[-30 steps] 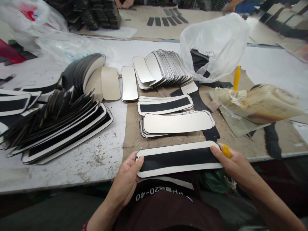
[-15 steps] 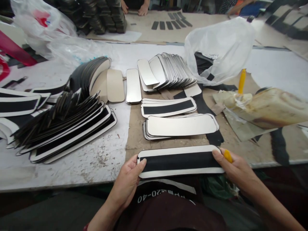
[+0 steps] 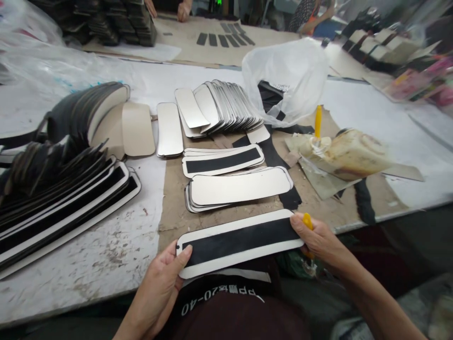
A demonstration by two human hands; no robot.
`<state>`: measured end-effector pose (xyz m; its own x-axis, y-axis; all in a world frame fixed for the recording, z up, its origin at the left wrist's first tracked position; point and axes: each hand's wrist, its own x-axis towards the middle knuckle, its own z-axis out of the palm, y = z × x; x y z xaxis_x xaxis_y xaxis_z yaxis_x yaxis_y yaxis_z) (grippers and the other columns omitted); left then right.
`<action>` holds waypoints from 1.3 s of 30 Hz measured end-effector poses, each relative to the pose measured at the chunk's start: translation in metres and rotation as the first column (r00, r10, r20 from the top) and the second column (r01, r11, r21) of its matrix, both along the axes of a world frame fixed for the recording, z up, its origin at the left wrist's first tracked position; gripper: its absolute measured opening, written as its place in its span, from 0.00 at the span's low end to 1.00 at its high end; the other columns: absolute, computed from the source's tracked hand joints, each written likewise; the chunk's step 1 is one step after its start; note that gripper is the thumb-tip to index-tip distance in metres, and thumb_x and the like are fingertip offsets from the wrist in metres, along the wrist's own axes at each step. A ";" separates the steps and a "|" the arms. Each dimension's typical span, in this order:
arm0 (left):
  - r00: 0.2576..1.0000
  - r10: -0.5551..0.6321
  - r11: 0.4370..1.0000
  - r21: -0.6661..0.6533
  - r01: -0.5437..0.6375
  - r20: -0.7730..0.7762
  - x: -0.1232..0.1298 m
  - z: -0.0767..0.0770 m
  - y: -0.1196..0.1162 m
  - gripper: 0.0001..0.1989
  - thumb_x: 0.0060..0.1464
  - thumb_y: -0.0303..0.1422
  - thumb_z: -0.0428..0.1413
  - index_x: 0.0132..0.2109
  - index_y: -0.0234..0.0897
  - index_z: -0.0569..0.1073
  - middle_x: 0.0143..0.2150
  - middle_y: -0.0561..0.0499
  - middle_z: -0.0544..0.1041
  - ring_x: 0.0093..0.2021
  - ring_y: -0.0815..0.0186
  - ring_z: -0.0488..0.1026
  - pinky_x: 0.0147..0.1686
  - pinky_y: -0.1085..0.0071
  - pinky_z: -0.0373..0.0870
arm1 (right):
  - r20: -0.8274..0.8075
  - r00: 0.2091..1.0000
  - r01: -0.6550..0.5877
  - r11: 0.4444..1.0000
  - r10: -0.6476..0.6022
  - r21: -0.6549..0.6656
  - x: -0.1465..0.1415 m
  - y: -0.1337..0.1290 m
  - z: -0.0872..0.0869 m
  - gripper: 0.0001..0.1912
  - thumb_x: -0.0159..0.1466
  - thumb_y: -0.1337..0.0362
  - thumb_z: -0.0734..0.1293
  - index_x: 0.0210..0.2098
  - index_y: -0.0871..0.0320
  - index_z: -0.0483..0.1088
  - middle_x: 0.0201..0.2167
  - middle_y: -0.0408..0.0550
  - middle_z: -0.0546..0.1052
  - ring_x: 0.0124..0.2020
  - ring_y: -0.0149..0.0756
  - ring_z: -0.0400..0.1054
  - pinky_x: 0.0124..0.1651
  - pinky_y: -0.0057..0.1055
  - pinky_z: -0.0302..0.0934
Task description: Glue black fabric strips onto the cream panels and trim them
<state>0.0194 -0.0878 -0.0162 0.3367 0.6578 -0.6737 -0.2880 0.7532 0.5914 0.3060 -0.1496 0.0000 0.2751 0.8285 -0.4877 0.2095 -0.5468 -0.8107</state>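
Note:
My left hand (image 3: 159,276) grips the left end of a long white panel with a black strip (image 3: 240,238), thumb on top. My right hand (image 3: 314,233) pinches its right end. A yellow-handled tool (image 3: 307,222) is tucked in the fingers of that same hand; its working end is unclear. The panel is tilted, right end farther from me, over the table's near edge. Just beyond it lies a small stack of plain white panels (image 3: 240,186). Behind those are more panels with a black strip (image 3: 222,159).
Fanned stacks of black-and-white panels (image 3: 63,208) fill the left. White pieces (image 3: 226,106) stand fanned at the back. A clear plastic bag (image 3: 300,71) and a stained, yellowish container (image 3: 347,151) with a yellow stick (image 3: 317,122) are right. Another person's hands (image 3: 184,10) show across the table.
The view has turned to the right, so the table items appear farther left. The held panel has tilted, its left end now lower in view. Both hands keep their grip.

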 end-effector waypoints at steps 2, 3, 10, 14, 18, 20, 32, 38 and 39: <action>1.000 -0.006 1.000 -0.023 0.006 -0.018 0.000 -0.002 0.000 0.21 0.48 0.34 0.61 0.50 0.39 0.70 0.41 0.47 0.77 0.40 0.58 0.75 0.37 0.68 0.74 | 0.009 0.999 -0.038 0.999 0.038 0.019 0.002 -0.001 0.001 0.25 0.61 0.41 0.56 0.24 0.57 0.58 0.16 0.37 0.58 0.17 0.26 0.51 0.19 0.24 0.46; 1.000 -0.009 0.999 -0.031 0.008 -0.029 0.000 -0.003 0.000 0.22 0.48 0.35 0.61 0.51 0.40 0.70 0.41 0.48 0.77 0.40 0.58 0.75 0.37 0.67 0.74 | 0.014 0.999 -0.047 0.999 0.046 0.024 0.002 -0.001 0.002 0.26 0.61 0.41 0.56 0.24 0.57 0.58 0.16 0.37 0.59 0.17 0.26 0.52 0.19 0.24 0.47; 0.999 -0.029 0.999 -0.018 0.028 -0.046 0.003 -0.004 0.001 0.25 0.48 0.35 0.62 0.53 0.40 0.68 0.42 0.48 0.77 0.39 0.59 0.75 0.36 0.69 0.73 | -0.082 0.996 0.042 0.998 -0.037 0.055 0.004 -0.003 -0.001 0.28 0.61 0.39 0.55 0.21 0.58 0.58 0.14 0.39 0.60 0.17 0.26 0.53 0.20 0.24 0.48; 0.999 -0.039 0.999 0.009 0.039 0.002 0.004 -0.002 0.000 0.20 0.50 0.36 0.60 0.51 0.39 0.69 0.42 0.48 0.77 0.40 0.59 0.74 0.37 0.69 0.72 | -0.046 0.998 0.052 0.999 -0.052 -0.008 0.005 -0.004 0.000 0.27 0.59 0.39 0.57 0.23 0.58 0.60 0.15 0.39 0.61 0.17 0.27 0.54 0.19 0.24 0.50; 0.999 -0.020 0.995 0.103 0.015 0.045 0.006 0.002 -0.002 0.18 0.52 0.36 0.58 0.48 0.34 0.71 0.42 0.44 0.76 0.42 0.57 0.73 0.40 0.66 0.71 | 0.138 0.989 0.065 0.989 -0.047 -0.132 0.011 -0.003 -0.002 0.23 0.52 0.42 0.66 0.26 0.57 0.65 0.16 0.39 0.63 0.17 0.29 0.56 0.17 0.25 0.53; 0.998 -0.005 0.991 0.131 -0.002 0.057 0.005 0.002 -0.002 0.17 0.53 0.36 0.57 0.48 0.32 0.71 0.42 0.43 0.76 0.42 0.56 0.73 0.42 0.64 0.70 | 0.184 0.982 0.068 0.984 -0.038 -0.162 0.015 -0.003 -0.006 0.22 0.50 0.43 0.67 0.27 0.57 0.67 0.16 0.40 0.64 0.17 0.31 0.57 0.16 0.27 0.54; 0.995 -0.018 1.000 -0.015 0.020 0.101 -0.004 0.004 0.004 0.20 0.49 0.38 0.61 0.49 0.36 0.72 0.43 0.45 0.76 0.39 0.59 0.74 0.37 0.70 0.72 | -0.311 0.938 0.145 0.988 -0.152 -0.045 0.000 0.004 0.008 0.17 0.56 0.50 0.68 0.30 0.58 0.64 0.20 0.38 0.63 0.19 0.25 0.54 0.19 0.21 0.51; 0.993 0.007 0.999 -0.033 -0.003 0.116 -0.002 0.006 0.009 0.21 0.48 0.38 0.62 0.49 0.37 0.71 0.44 0.46 0.77 0.41 0.59 0.74 0.39 0.70 0.73 | -0.381 0.911 0.158 0.987 -0.158 -0.033 0.000 0.009 0.009 0.18 0.56 0.50 0.69 0.29 0.58 0.63 0.20 0.37 0.61 0.19 0.24 0.52 0.20 0.21 0.48; 0.993 0.012 0.999 -0.031 -0.008 0.116 -0.002 0.007 0.009 0.21 0.49 0.38 0.61 0.50 0.37 0.71 0.44 0.46 0.76 0.42 0.59 0.74 0.39 0.70 0.73 | -0.377 0.914 0.151 0.988 -0.151 -0.029 0.000 0.010 0.010 0.18 0.56 0.50 0.69 0.29 0.59 0.63 0.19 0.36 0.59 0.18 0.23 0.50 0.19 0.20 0.46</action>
<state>0.0170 -0.0783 -0.0090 0.4075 0.6416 -0.6498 -0.3614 0.7668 0.5305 0.3056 -0.1398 0.0096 0.1929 0.7918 -0.5796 -0.1964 -0.5476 -0.8134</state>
